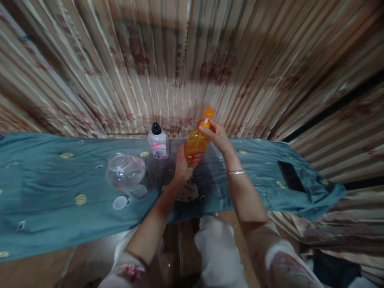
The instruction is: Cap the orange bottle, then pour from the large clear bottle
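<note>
An orange pump bottle (pixel 198 143) with a red label leans to the right above the cloth-covered table. My left hand (pixel 183 165) grips its lower part from the left. At the neck, just under the orange pump head (pixel 209 112), the fingers of my right hand (pixel 218 135) are closed on the collar. A crumpled pale cloth (pixel 189 191) lies below my left hand, partly hidden by my wrist. To the left stands a clear bottle with a black cap (pixel 159 144) and a pink label.
A large clear plastic jar (pixel 127 174) stands at the left without a lid, and a white round lid (pixel 120 202) lies in front of it. A black phone (pixel 291 176) rests at the right. The teal tablecloth (pixel 45 180) has wrinkles; a patterned curtain (pixel 168 60) hangs behind.
</note>
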Demonstrator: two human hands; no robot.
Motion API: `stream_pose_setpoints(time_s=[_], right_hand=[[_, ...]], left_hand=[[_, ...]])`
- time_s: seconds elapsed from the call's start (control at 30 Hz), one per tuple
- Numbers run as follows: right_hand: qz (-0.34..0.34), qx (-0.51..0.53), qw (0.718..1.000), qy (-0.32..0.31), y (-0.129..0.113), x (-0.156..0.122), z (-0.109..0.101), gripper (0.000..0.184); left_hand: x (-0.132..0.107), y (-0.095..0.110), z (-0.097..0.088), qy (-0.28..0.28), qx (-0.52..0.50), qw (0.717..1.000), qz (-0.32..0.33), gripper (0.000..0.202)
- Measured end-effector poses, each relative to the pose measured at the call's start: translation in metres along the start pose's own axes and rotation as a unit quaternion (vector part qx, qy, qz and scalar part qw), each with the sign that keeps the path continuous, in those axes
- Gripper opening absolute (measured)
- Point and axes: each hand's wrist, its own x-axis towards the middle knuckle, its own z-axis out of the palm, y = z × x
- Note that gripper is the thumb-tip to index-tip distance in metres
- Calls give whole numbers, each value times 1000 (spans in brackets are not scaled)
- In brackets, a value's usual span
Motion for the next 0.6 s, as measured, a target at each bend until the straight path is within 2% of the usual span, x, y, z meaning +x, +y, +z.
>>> stream_pose_setpoints(time_s=[0.07, 0.13, 0.23, 0.33, 0.4, 0.47, 0.6], right_hand=[[-18, -9, 999, 27, 5, -7, -2, 65], [-41, -42, 995, 81, 6, -23, -5, 72], [-68, -129, 972, 182, -1, -63, -7, 70], [-113, -188, 949, 226, -16, -108, 4, 63], [-117, -194, 952, 206, -24, -129, 18, 56], [-112, -194, 961, 164, -27, -137, 35, 51], [-104, -193, 974, 66, -18, -117, 70, 51]], left_hand=[[-10, 5, -7, 9, 28, 999, 14, 93], [-21, 10, -14, -1, 46, 999, 20, 90], [-34, 18, -24, -20, 80, 996, 30, 88], [-45, 28, -33, -30, 107, 993, 41, 86], [-56, 35, -38, -34, 114, 992, 50, 84], [-71, 42, -43, -34, 115, 991, 52, 80], [-106, 48, -55, -27, 122, 991, 51, 77]])
